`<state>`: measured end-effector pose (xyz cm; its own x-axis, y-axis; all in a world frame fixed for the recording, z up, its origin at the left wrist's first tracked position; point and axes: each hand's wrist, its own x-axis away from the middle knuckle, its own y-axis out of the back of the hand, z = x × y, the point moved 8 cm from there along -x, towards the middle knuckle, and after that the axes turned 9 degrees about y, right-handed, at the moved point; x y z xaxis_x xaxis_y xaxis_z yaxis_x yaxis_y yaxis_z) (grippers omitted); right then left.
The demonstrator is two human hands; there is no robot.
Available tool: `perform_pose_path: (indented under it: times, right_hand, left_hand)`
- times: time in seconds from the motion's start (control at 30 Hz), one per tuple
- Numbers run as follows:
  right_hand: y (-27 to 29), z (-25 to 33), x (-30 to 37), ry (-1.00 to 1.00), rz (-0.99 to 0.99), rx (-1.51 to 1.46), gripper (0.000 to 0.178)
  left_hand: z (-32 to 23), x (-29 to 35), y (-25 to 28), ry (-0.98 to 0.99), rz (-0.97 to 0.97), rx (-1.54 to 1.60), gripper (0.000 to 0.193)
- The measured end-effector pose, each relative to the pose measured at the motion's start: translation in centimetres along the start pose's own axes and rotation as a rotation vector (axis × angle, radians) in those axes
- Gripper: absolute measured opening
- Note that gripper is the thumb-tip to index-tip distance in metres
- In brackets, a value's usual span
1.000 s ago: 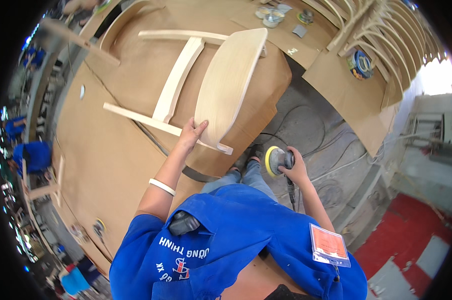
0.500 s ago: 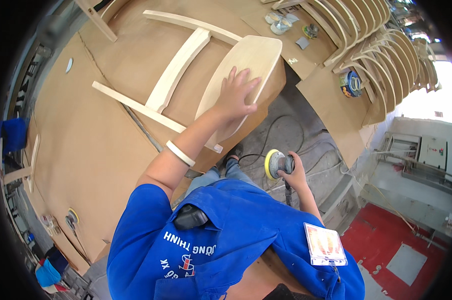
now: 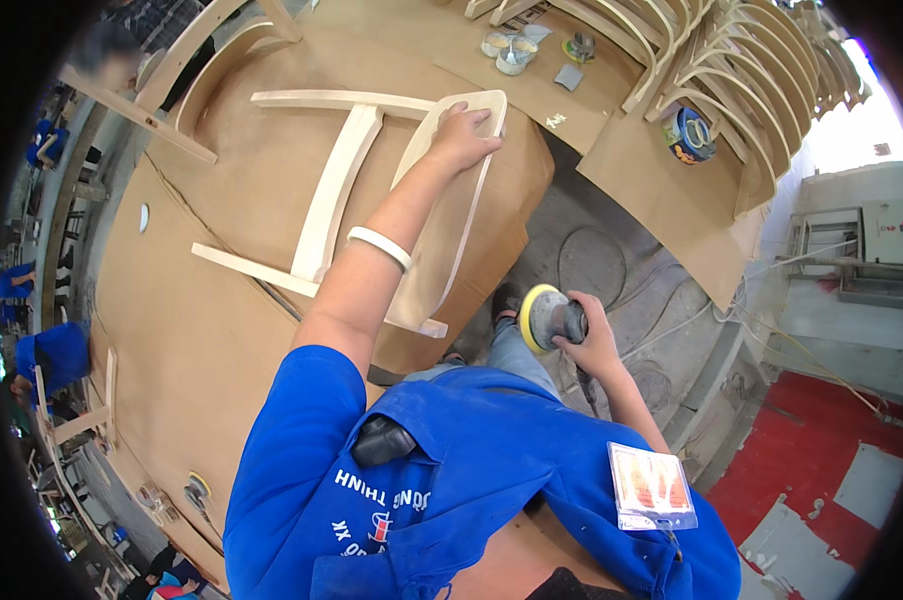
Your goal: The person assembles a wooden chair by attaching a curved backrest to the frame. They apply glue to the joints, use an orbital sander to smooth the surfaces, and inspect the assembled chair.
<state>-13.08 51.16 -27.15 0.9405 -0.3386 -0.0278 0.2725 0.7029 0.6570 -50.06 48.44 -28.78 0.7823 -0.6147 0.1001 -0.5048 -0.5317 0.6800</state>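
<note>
A pale wooden chair frame [image 3: 336,195] lies on its side, its broad curved back panel [image 3: 442,225] nearest me. My left hand [image 3: 464,138] is closed over the panel's far end, fingers curled at the edge and thumb pointing right. To the right, off the table's edge, my right hand [image 3: 594,345] is wrapped around a round orbital sander [image 3: 555,320]. The sander's yellow pad faces left, toward the chair, and stands apart from the wood. Its dark hose drops below my hand.
Brown sheeting covers the table [image 3: 187,330]. Curved wooden parts [image 3: 747,110] stand in rows at far right, near a blue tub [image 3: 689,137], white pots [image 3: 517,55] and another sander [image 3: 579,46]. A second frame [image 3: 177,85] is far left. Hoses [image 3: 622,260] cross the floor.
My left hand has slid from the panel's middle to its far end, its fingers curling over the edge. The chair frame shifts slightly left in view. The sander stays in my right hand.
</note>
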Motion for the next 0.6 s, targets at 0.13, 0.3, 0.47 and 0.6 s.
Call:
perform_pose_path:
  times: [0.13,0.3,0.47,0.6]
  right_hand:
    - [-0.7,2.9,-4.5,0.266,-0.061,-0.077,0.066]
    - [-2.5,6.2,-11.1,0.759,-0.014,-0.228,0.061]
    - [-0.4,4.7,-17.4,0.761,-0.028,-0.438,0.063]
    - [1.7,0.5,-23.7,0.611,0.051,-0.448,0.067]
  left_hand:
    - [-0.2,-3.3,-0.7,0.087,-0.040,-0.128,0.059]
    - [4.0,-4.7,2.5,0.357,-0.085,0.379,0.054]
    - [7.8,3.3,3.1,0.447,-0.112,0.007,0.052]
    - [8.0,4.7,2.4,0.510,-0.164,0.161,0.051]
